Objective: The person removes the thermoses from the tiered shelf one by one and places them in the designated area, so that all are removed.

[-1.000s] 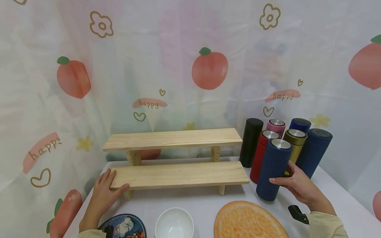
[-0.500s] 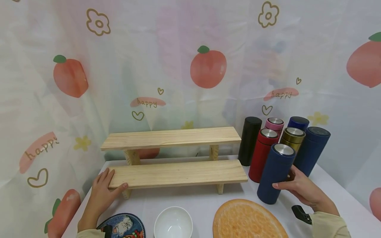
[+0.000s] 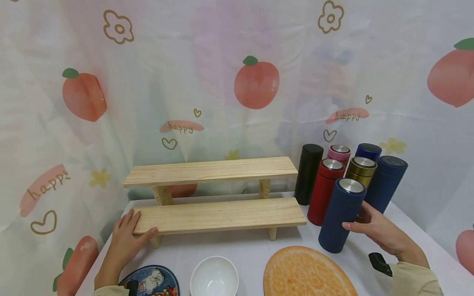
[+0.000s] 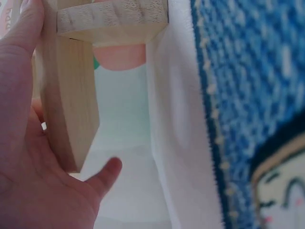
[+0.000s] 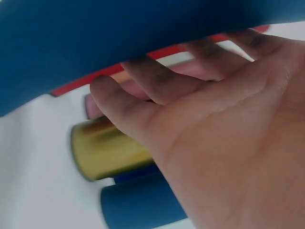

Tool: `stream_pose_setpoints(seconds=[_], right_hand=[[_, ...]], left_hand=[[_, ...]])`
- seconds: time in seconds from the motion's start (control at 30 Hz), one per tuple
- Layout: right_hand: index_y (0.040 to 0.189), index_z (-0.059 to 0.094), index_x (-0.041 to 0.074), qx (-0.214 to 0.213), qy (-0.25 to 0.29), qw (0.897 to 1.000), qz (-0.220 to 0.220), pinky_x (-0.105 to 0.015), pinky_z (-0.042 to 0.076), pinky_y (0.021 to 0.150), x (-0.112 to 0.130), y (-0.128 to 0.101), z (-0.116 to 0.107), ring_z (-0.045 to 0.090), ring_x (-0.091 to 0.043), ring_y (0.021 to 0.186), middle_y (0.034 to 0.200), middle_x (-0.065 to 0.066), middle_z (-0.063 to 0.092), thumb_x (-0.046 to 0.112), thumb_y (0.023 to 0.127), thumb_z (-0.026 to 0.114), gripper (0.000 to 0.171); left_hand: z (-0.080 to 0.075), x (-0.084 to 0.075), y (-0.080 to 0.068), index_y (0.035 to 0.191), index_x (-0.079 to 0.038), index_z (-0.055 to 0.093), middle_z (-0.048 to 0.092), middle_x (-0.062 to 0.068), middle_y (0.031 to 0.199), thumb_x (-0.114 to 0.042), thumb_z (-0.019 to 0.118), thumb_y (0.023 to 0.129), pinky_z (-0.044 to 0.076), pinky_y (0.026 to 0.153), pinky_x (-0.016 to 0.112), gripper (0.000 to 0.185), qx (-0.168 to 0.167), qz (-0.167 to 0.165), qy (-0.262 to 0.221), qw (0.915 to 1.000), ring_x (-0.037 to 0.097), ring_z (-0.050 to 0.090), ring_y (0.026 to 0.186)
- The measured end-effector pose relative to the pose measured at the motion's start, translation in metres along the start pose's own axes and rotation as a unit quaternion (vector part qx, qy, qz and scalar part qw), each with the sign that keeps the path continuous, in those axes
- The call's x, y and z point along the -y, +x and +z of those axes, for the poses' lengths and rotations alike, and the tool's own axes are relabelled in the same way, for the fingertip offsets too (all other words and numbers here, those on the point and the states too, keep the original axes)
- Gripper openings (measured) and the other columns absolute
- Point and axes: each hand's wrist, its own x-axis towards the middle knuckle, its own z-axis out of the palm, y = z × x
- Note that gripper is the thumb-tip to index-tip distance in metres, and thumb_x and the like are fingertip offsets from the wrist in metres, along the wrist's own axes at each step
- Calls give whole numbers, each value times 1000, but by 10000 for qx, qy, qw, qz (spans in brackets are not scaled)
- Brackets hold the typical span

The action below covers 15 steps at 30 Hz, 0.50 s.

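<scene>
The right hand (image 3: 377, 232), at the lower right of the head view, grips a navy bottle (image 3: 341, 214) with thumb in front and fingers (image 5: 157, 86) curled round its far side; the bottle leans slightly and stands on the white table (image 3: 237, 248), right of centre. Just behind it, packed close, stand a red bottle (image 3: 324, 192), a gold bottle (image 3: 361, 172), a pink bottle (image 3: 338, 153), a black bottle (image 3: 308, 174) and two more dark blue bottles (image 3: 386, 183). Between the navy bottle and the right end of the lower shelf (image 3: 222, 214) lies a bare strip of table. In front of the bottle, near the bottom edge, lies an orange mat (image 3: 307, 273), its rim near the bottle's base. At the lower left, the left hand (image 3: 124, 240) holds the left end of the lower shelf, fingers flat on top and thumb under the front edge. The upper shelf (image 3: 211, 171) stands behind it, bare. A white bowl (image 3: 214, 277) and a blue plate (image 3: 152, 283) sit along the bottom edge, near the left wrist.
</scene>
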Motion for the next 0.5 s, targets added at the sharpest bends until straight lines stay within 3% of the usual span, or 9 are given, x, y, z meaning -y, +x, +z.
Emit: stream_pose_setpoints(seconds=[0.1,0.17,0.23,0.33,0.43,0.5], right_hand=[[166,-4,-8,-275,-369,9988,-171,-78,39,105,12,-4,-4,33,-67,140,160,-48,21,25,111,58,89],[167,3,-6,-645,-738,9943,-417,-58,48,108,22,-7,-7,43,-54,139,159,-46,26,28,114,51,80],[167,14,-5,-1234,-1106,9828,-819,-31,49,106,33,-11,-7,48,-30,137,157,-40,33,28,115,49,70],[165,28,0,-2375,-1582,9489,-1346,-6,33,96,56,-22,1,48,-19,138,155,-32,40,26,113,53,63],[162,41,5,-3533,-1729,9011,-1825,-10,25,109,88,-35,20,42,-15,147,157,-25,46,23,109,61,59],[158,50,7,-4069,-1784,8690,-2179,-15,23,115,110,-44,36,40,-10,148,158,-20,49,20,106,65,56]], left_hand=[[-4,0,-1,160,11,35,19,39,168,-61,70,96,20,113,81,103,102,-25,78,9999,60,16,150],[-8,-3,-2,160,10,35,21,39,167,-62,68,97,20,112,81,102,150,-34,173,9997,61,18,149],[-12,-8,-3,160,10,37,26,40,165,-61,67,98,21,110,82,99,115,6,238,9996,62,21,148],[-21,-19,-6,157,11,41,35,41,159,-54,67,100,26,108,81,90,-263,293,286,9988,63,30,144],[-30,-34,-9,156,11,42,37,42,157,-45,70,100,28,108,80,84,-848,698,220,9937,63,33,141],[-33,-47,-10,157,11,41,35,42,159,-44,72,98,28,108,79,86,-1210,983,243,9875,63,33,141]])
